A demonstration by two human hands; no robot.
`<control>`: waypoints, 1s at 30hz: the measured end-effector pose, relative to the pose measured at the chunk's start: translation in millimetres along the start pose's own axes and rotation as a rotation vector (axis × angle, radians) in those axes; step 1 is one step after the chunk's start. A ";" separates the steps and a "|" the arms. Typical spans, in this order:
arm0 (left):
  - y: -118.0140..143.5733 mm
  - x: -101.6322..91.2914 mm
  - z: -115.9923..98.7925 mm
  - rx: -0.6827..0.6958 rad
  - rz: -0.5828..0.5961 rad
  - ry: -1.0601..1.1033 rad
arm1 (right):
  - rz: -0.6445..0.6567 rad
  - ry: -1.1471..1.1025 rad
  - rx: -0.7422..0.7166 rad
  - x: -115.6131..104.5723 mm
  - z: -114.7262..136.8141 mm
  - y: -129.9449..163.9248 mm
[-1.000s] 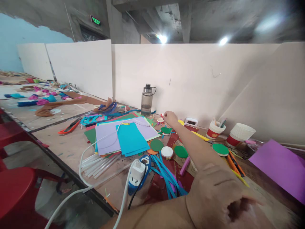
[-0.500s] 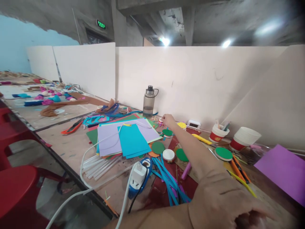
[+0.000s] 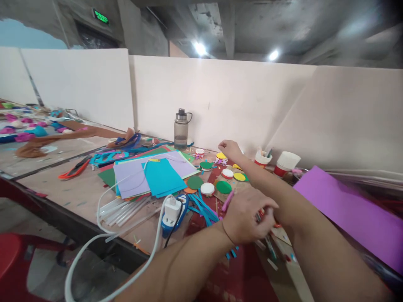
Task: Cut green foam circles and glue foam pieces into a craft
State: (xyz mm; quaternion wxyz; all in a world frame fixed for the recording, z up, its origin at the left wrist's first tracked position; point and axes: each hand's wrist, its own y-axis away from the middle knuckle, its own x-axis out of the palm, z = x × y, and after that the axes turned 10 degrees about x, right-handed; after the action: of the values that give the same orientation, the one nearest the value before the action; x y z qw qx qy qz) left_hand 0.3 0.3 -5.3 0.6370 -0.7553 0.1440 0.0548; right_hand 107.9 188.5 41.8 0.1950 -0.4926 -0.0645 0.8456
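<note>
My left hand is in the foreground, fingers curled round something small with red on it, mostly hidden. Farther back, my right hand has its fingers curled together just above and behind a yellow-topped disc with purple strips under it. I cannot see whether it holds anything or touches the disc. To its left stands a small white-topped disc with pink strips beneath. A green-topped disc, a white one and a flat green one lie nearer me.
Coloured paper sheets and a water bottle are on the left. A power strip with a white cable lies near the front edge, beside blue strips. Paper cups and a purple sheet are on the right.
The view has turned right. My right hand has moved right, away from the white-topped disc, which now stands alone. My left hand has come up from the lower right over the table.
</note>
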 end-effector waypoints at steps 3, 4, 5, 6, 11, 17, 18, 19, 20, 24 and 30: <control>-0.2 -0.4 7.5 -0.056 -0.043 0.011 | -0.019 -0.014 0.012 -38.7 -10.4 33.1; -0.5 -1.0 9.9 -0.082 -0.040 0.006 | -0.035 -0.022 0.017 -51.8 -15.2 45.8; -1.1 -1.8 12.3 -0.105 -0.044 0.010 | -0.052 -0.031 0.025 -64.8 -20.5 59.5; -1.9 -3.1 14.6 -0.127 -0.044 0.007 | -0.068 -0.040 0.033 -77.4 -26.1 74.0; -8.6 -11.3 25.8 -0.333 -0.055 -0.037 | -0.222 -0.302 0.063 -125.6 -51.7 151.8; -11.1 -13.3 46.8 -0.524 -0.174 -0.021 | -0.537 -0.481 0.009 -128.1 -84.6 210.8; -10.3 -12.8 50.6 -0.560 -0.172 -0.004 | -0.570 -0.486 0.014 -124.6 -92.6 213.6; -9.3 -12.3 54.2 -0.597 -0.170 0.002 | -0.584 -0.486 0.022 -121.4 -100.8 214.5; -8.3 -12.0 57.6 -0.627 -0.177 -0.003 | -0.585 -0.483 0.029 -119.1 -109.0 213.9; -7.2 -14.3 68.6 -0.646 -0.182 -0.039 | -0.616 -0.480 0.060 -124.1 -133.7 206.1; -18.1 -25.4 70.8 -0.714 0.169 -0.238 | -0.799 -0.513 0.121 -146.4 -140.2 206.6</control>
State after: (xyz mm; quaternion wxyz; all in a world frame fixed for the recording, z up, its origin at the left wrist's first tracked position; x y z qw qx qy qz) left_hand -11.6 76.0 5.7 0.3395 -0.9033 0.1026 0.2412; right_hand 237.5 -70.0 26.8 0.5109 -0.1926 -0.2457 0.8009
